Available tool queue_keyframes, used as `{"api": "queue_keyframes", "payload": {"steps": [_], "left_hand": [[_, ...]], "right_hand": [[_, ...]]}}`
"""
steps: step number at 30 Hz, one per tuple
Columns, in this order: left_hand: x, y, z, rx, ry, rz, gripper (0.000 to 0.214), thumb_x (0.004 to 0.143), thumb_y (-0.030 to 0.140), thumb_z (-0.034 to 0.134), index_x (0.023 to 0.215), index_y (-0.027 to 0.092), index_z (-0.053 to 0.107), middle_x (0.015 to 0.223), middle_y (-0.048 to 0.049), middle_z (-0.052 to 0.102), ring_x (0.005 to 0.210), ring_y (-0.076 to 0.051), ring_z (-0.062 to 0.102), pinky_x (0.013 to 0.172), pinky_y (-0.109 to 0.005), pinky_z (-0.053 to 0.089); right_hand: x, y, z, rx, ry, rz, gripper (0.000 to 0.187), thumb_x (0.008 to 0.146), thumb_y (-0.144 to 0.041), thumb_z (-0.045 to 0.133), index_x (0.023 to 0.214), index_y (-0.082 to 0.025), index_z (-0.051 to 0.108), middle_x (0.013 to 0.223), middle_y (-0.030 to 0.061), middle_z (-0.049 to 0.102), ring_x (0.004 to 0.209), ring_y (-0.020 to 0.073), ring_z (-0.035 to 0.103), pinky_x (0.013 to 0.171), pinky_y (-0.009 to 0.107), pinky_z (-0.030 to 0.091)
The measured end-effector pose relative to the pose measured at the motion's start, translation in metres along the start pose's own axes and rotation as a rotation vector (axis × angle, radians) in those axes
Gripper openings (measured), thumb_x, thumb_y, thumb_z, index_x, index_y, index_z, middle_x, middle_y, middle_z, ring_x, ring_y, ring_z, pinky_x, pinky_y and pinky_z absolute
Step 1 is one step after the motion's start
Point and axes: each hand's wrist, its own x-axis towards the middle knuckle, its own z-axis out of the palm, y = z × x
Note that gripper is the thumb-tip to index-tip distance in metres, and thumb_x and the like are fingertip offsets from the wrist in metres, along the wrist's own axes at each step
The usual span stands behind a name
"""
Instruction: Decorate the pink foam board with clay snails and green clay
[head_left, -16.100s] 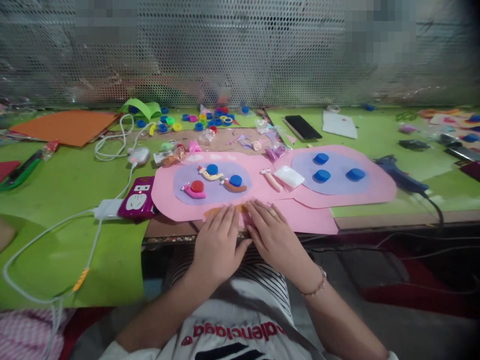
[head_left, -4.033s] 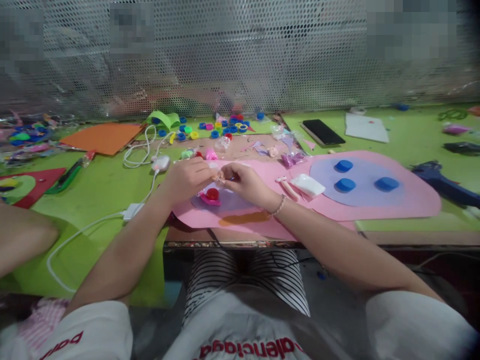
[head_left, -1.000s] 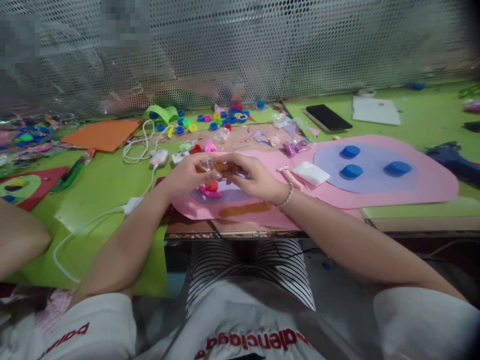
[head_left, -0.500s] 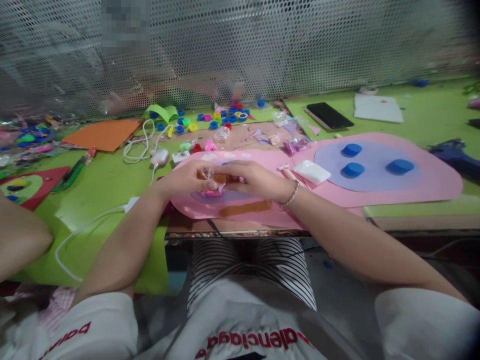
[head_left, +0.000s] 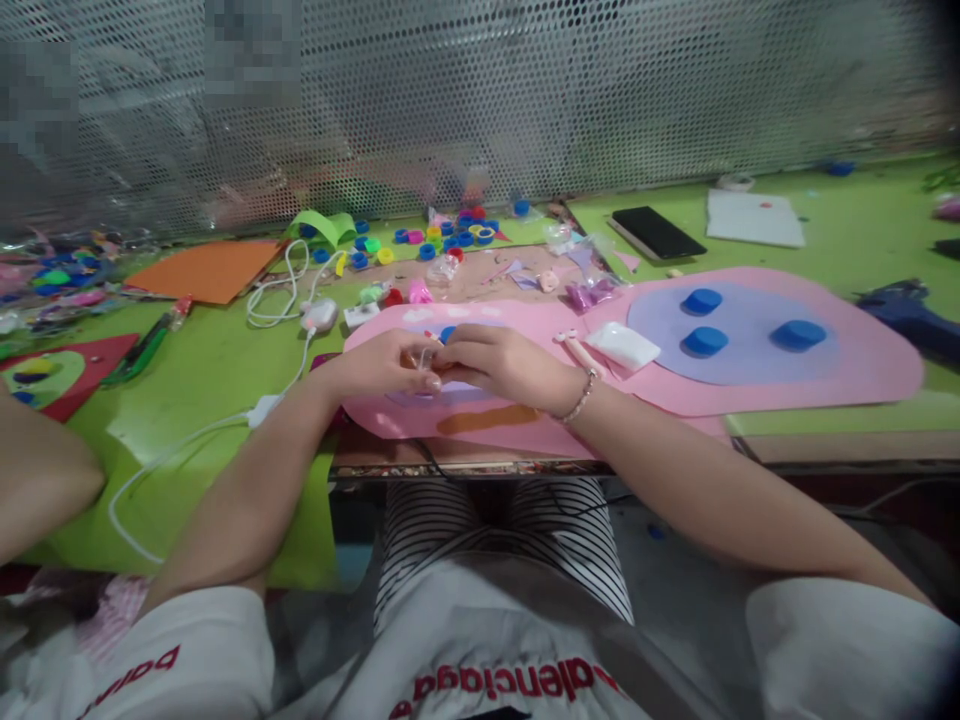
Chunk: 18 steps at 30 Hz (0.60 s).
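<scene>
Your right hand (head_left: 517, 370) has its fingers drawn in to the tips of your left hand (head_left: 367, 362), closer than half a second ago, and the brown piece (head_left: 409, 357) shows less. You pinch that piece, in clear wrap (head_left: 425, 358), between left thumb and fingers; right fingers are bunched at the wrap, can't tell if they grip it. Both hands are over the left pink sheet (head_left: 367, 420), near the bench's (head_left: 465, 466) front edge. Blue cap (head_left: 448, 335) pokes out just behind your fingertips. Flat orange-brown strip (head_left: 487, 418) runs along the sheet's front edge; pale figure (head_left: 577, 352) and white packet (head_left: 624, 343) lie to the right of your right hand. Right pink sheet (head_left: 667, 395) carries three blue caps (head_left: 705, 341) on its purple oval; blue glue gun (head_left: 911, 312) is just past its right edge. Toward the bench's back edge: loose coloured caps (head_left: 450, 242), black phone (head_left: 658, 232), white square (head_left: 754, 217). Left side: orange sheet (head_left: 206, 270) farther back, green-handled tool (head_left: 139, 350) by a red sheet's (head_left: 94, 358) right corner, white cable (head_left: 116, 500) looping toward the front, another person's arm (head_left: 45, 480) at the far left.
</scene>
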Motion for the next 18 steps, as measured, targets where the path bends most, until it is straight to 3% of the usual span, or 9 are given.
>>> {"api": "queue_keyframes", "payload": {"steps": [4,8,13,18], "left_hand": [[-0.001,0.001,0.000,-0.040,-0.069,-0.089,0.041,0.063,0.051,0.069,0.080,0.015,0.061,0.066,0.0003,0.063,0.060,-0.011,0.055,0.056,-0.022,0.045],[-0.002,-0.004,-0.001,-0.032,-0.161,-0.011,0.034,0.062,0.046,0.071,0.072,0.015,0.061,0.062,0.0016,0.060,0.057,-0.010,0.052,0.054,-0.021,0.041],[-0.002,-0.007,-0.001,0.049,-0.152,-0.017,0.031,0.067,0.045,0.067,0.075,0.015,0.061,0.062,0.0016,0.061,0.056,-0.010,0.053,0.054,-0.021,0.042],[-0.002,-0.001,0.000,0.022,-0.094,-0.077,0.025,0.067,0.038,0.066,0.074,0.014,0.060,0.059,0.0019,0.062,0.051,-0.009,0.053,0.050,-0.020,0.043]], "right_hand": [[-0.001,-0.007,-0.002,-0.186,0.021,-0.169,0.026,0.095,-0.022,0.039,0.099,-0.010,0.062,0.091,0.0110,0.063,0.080,0.0167,0.058,0.070,0.030,0.049],[0.002,-0.010,-0.005,-0.112,0.054,-0.260,0.025,0.095,-0.022,0.040,0.097,-0.013,0.063,0.096,0.0099,0.066,0.085,0.0155,0.060,0.077,0.031,0.049],[0.003,-0.004,0.000,0.119,0.102,-0.139,0.025,0.095,-0.022,0.042,0.096,-0.015,0.066,0.090,0.0077,0.068,0.079,0.0127,0.060,0.072,0.026,0.051],[-0.001,-0.003,0.008,-0.048,0.151,-0.075,0.025,0.095,-0.020,0.041,0.101,-0.017,0.065,0.088,0.0063,0.067,0.081,0.0139,0.061,0.074,0.029,0.052]]}}
